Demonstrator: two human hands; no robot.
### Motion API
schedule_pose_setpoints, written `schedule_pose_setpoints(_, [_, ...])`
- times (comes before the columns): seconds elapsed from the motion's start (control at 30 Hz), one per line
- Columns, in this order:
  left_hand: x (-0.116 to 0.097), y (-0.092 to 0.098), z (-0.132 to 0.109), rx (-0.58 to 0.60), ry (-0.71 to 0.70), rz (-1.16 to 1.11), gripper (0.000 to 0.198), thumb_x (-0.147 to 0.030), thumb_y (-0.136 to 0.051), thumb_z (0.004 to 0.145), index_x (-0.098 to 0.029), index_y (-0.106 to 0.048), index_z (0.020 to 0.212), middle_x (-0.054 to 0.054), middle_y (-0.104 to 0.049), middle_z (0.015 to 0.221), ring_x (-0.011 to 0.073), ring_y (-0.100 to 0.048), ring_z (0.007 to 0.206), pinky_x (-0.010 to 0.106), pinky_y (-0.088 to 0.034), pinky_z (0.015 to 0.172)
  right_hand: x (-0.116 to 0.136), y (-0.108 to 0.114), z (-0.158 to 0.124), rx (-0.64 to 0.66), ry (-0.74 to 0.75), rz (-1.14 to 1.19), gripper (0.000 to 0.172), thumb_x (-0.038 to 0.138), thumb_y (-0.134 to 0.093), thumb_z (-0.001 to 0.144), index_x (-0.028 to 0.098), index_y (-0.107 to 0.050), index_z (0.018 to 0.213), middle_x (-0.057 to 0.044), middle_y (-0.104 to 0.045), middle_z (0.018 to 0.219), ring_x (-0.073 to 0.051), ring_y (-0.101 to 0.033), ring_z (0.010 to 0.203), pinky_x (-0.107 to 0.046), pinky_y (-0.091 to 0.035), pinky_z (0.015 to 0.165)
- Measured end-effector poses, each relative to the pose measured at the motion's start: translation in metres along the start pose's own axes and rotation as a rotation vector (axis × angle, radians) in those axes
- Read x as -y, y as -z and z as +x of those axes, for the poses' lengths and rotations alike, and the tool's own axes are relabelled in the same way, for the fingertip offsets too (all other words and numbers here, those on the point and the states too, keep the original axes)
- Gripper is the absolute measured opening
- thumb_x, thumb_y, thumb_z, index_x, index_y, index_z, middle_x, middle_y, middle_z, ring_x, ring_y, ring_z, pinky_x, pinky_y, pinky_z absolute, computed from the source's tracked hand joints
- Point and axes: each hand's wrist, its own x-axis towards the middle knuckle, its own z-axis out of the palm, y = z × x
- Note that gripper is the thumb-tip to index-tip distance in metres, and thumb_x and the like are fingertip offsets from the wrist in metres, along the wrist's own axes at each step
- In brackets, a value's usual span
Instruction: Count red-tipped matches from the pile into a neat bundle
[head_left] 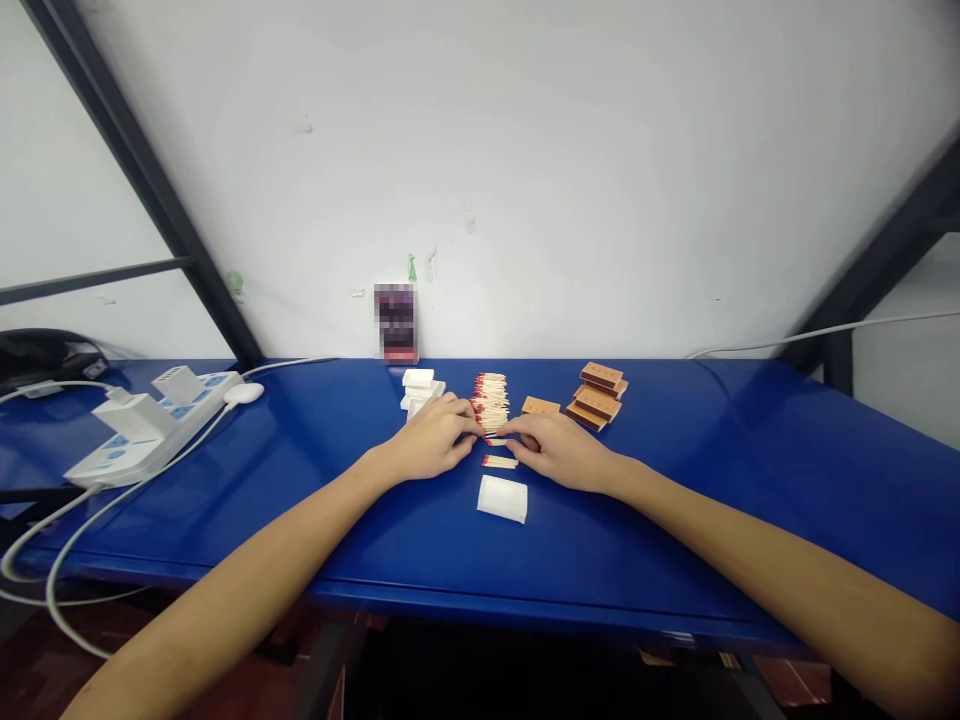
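A pile of red-headed matches (491, 395) lies in the middle of the blue table. At its near edge, my left hand (439, 438) is curled with thumb and index finger at the red heads of a few matches (496, 441). My right hand (562, 452) pinches at the plain stick ends of the same matches. A small group of matches (500, 461) lies just in front of them. Closer to me sits a white matchbox tray (502, 498), its inside facing up. More white trays (421, 385) are stacked behind my left hand, which partly hides them.
Several orange matchbox sleeves (598, 395) are piled at the right, and one more sleeve (541, 405) lies behind my right hand. A blurred dark box (397, 324) stands against the wall. A white power strip (157, 430) with plugs and cables (172, 465) occupies the left side.
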Motion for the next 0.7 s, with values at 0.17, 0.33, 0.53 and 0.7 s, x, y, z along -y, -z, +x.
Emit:
schedule_pose_setpoints(0.17, [-0.0001,-0.0002,-0.0003,-0.019,-0.015,0.005,0.025,-0.018,-0.051,0.093,-0.02,-0.072,0.107,0.006,-0.063,0.103,0.0213,-0.053,0.096,0.04,-0.041,0.092,-0.0028,-0.002,0.0002,-0.016,0.01,-0.002,0.026,0.025,-0.05,0.094,0.016,-0.07,0.11,-0.001,-0.06,0.067,-0.014,-0.051,0.06,-0.026,-0.036,0.06])
schedule_pose_setpoints(0.33, [0.0019,-0.0005,-0.0006,-0.032,-0.004,0.046,0.025,-0.021,-0.052,0.093,-0.019,-0.072,0.109,0.007,-0.061,0.105,0.0221,-0.052,0.098,0.041,-0.04,0.095,-0.0046,-0.0031,-0.0002,-0.016,0.015,0.002,0.025,0.023,-0.051,0.093,0.016,-0.07,0.108,-0.001,-0.061,0.068,-0.014,-0.051,0.06,-0.027,-0.036,0.061])
schedule_pose_setpoints(0.53, [0.0011,-0.0007,-0.0005,-0.016,-0.01,0.068,0.025,-0.021,-0.052,0.094,-0.02,-0.071,0.11,0.007,-0.062,0.104,0.0223,-0.052,0.098,0.041,-0.04,0.094,-0.0018,-0.0011,-0.0003,-0.013,0.018,0.009,0.03,0.02,-0.051,0.092,0.018,-0.07,0.116,-0.002,-0.063,0.07,-0.015,-0.053,0.062,-0.027,-0.036,0.061])
schedule_pose_setpoints(0.7, [-0.0025,-0.0009,0.0001,-0.006,-0.026,0.068,0.025,-0.021,-0.052,0.093,-0.02,-0.072,0.109,0.007,-0.062,0.103,0.0226,-0.053,0.098,0.043,-0.039,0.097,0.0006,0.0006,-0.0001,-0.004,0.002,-0.001,0.032,0.021,-0.05,0.093,0.018,-0.07,0.118,-0.002,-0.064,0.07,-0.015,-0.053,0.063,-0.027,-0.035,0.061])
